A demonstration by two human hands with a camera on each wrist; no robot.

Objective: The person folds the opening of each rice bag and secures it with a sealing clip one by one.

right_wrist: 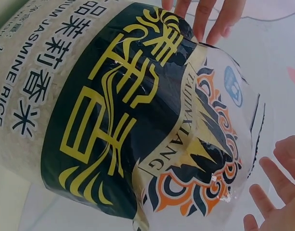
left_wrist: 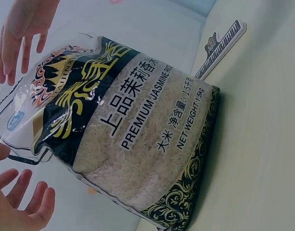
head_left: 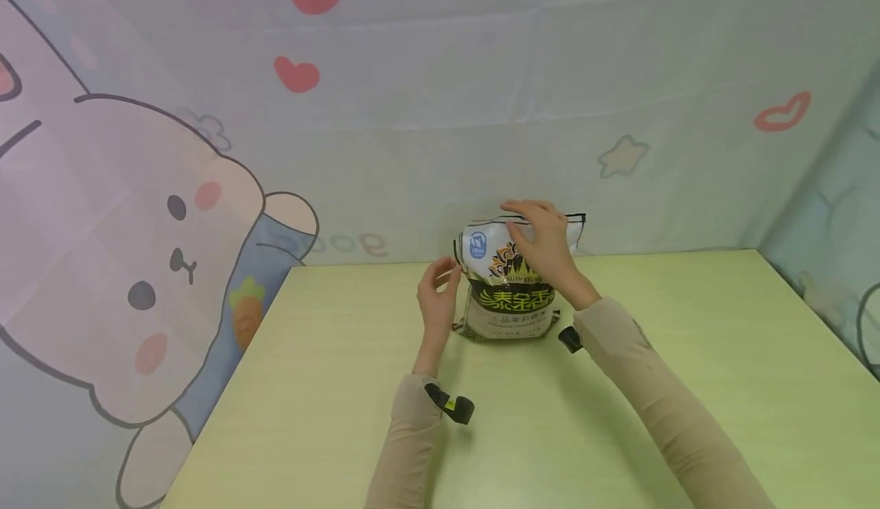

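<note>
A bag of jasmine rice [head_left: 512,295] stands upright on the table, its clear lower part full of grains and its top loose and creased. My left hand [head_left: 437,295] is at the bag's upper left side, fingers loosely bent and apart; in the left wrist view its thumb [left_wrist: 0,151] is right by the top corner. My right hand [head_left: 546,245] is at the top edge on the right, fingers spread and relaxed, overlapping the printed front in the head view. In the right wrist view the right-hand fingers [right_wrist: 272,187] show just off the top edge, with nothing gripped.
The pale green table [head_left: 330,387] runs back to a cloth backdrop [head_left: 440,150] printed with a rabbit, hearts and a star. A flat dark-striped strip [left_wrist: 224,48] lies behind the bag in the left wrist view. Black camera mounts [head_left: 450,403] sit at both wrists.
</note>
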